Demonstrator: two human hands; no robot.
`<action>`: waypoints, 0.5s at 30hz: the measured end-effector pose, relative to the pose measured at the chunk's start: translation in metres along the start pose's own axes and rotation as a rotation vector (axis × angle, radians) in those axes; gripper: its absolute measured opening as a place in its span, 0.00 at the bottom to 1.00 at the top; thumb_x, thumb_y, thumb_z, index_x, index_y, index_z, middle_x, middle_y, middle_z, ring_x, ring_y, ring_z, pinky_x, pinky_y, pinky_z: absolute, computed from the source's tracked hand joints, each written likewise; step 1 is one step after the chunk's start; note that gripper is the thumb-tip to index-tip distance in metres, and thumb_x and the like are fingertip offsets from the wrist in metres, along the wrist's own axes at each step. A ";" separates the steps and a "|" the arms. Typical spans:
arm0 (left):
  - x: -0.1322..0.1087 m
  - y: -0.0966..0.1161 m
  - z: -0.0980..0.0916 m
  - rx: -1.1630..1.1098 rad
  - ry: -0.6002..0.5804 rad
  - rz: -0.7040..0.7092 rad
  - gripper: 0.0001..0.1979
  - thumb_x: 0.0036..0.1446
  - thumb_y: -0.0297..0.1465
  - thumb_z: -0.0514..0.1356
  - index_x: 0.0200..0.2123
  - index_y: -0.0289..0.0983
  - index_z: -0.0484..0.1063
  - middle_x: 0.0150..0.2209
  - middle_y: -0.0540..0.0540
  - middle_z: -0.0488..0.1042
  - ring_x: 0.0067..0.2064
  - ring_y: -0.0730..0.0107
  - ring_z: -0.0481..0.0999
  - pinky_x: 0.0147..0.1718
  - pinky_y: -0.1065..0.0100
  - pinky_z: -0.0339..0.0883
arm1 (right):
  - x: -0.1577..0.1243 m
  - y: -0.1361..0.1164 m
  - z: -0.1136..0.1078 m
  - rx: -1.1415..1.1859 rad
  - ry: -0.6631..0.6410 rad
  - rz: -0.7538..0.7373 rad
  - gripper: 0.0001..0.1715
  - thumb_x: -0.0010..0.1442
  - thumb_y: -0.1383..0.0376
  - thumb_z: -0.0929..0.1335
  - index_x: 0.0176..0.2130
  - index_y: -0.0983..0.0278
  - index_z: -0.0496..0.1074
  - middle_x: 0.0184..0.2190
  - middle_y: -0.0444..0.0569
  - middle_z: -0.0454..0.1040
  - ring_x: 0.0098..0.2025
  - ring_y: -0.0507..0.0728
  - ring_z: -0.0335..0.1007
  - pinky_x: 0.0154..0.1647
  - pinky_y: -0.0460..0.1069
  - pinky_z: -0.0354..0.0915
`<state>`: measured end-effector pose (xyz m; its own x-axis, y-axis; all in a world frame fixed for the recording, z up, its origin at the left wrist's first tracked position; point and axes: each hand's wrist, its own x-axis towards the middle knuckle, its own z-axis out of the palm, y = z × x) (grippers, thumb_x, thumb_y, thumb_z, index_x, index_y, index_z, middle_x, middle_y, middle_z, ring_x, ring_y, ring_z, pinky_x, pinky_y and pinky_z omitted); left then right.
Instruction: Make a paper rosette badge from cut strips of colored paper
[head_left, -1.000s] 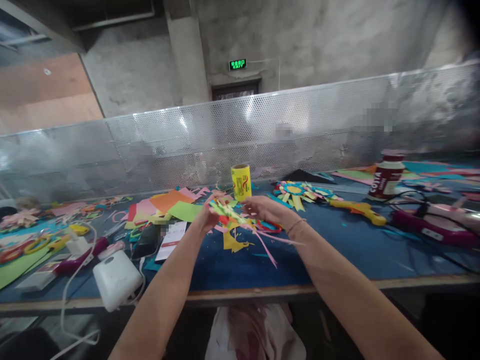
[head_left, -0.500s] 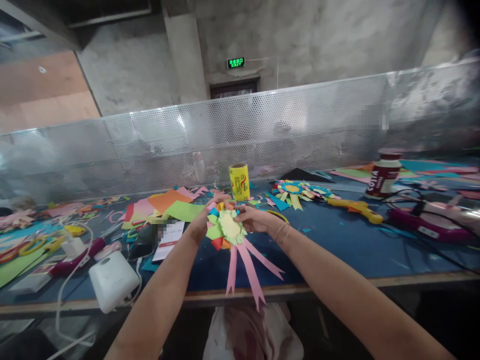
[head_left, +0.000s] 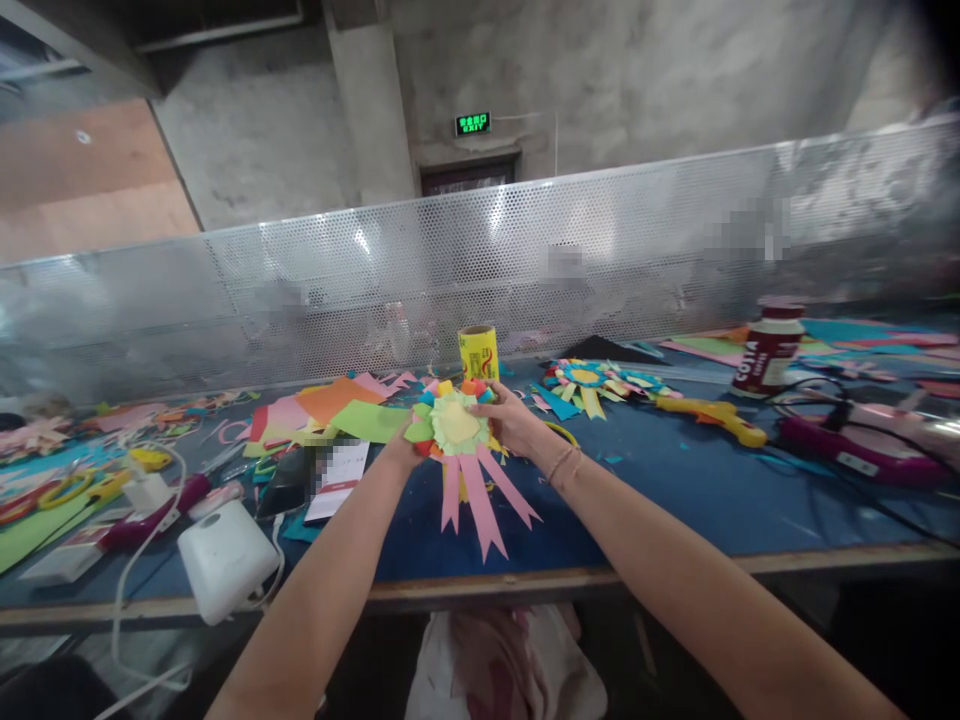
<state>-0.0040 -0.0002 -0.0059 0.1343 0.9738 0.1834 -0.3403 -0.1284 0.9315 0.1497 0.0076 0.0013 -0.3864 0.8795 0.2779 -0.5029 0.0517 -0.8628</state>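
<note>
Between my two hands is a paper rosette (head_left: 459, 425) with a pale yellow centre, a light green ring and a colourful folded rim. Pink forked paper tails (head_left: 486, 505) hang from its lower edge toward me. My left hand (head_left: 409, 437) grips the rosette's left rim, its fingers mostly hidden behind the paper. On the opposite rim, my right hand (head_left: 514, 420) closes with its thumb and fingers. Just behind the rosette stands a yellow tape roll (head_left: 480, 352).
More paper rosettes (head_left: 585, 375) lie right of centre, near a yellow glue gun (head_left: 709, 412). A brown bottle (head_left: 767, 350) and purple power strip (head_left: 836, 450) stand farther right. Coloured paper sheets (head_left: 349, 400), a phone (head_left: 337, 480) and a white charger (head_left: 225, 562) are left.
The rosette has risen slightly and tilted, with its tails swinging up and left. My right hand has shifted along its rim; both hands keep hold.
</note>
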 end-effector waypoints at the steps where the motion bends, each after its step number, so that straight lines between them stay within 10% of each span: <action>1: -0.001 0.001 -0.001 -0.045 -0.019 -0.060 0.21 0.42 0.49 0.58 0.31 0.37 0.71 0.24 0.44 0.72 0.33 0.60 0.75 0.32 0.60 0.68 | 0.001 -0.001 -0.001 -0.003 0.018 -0.040 0.30 0.33 0.71 0.75 0.37 0.59 0.63 0.28 0.37 0.71 0.27 0.49 0.69 0.30 0.45 0.68; 15: 0.002 0.004 -0.007 0.197 0.177 0.203 0.25 0.30 0.32 0.69 0.37 0.35 0.70 0.26 0.52 0.71 0.26 0.75 0.71 0.30 0.70 0.67 | 0.004 0.003 -0.012 -0.237 0.140 -0.150 0.29 0.36 0.67 0.74 0.37 0.56 0.60 0.30 0.40 0.68 0.24 0.48 0.66 0.24 0.45 0.65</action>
<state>-0.0120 0.0027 -0.0044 -0.0878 0.9400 0.3297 -0.1548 -0.3398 0.9277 0.1556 0.0170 -0.0055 -0.2029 0.9095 0.3628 -0.3459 0.2800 -0.8955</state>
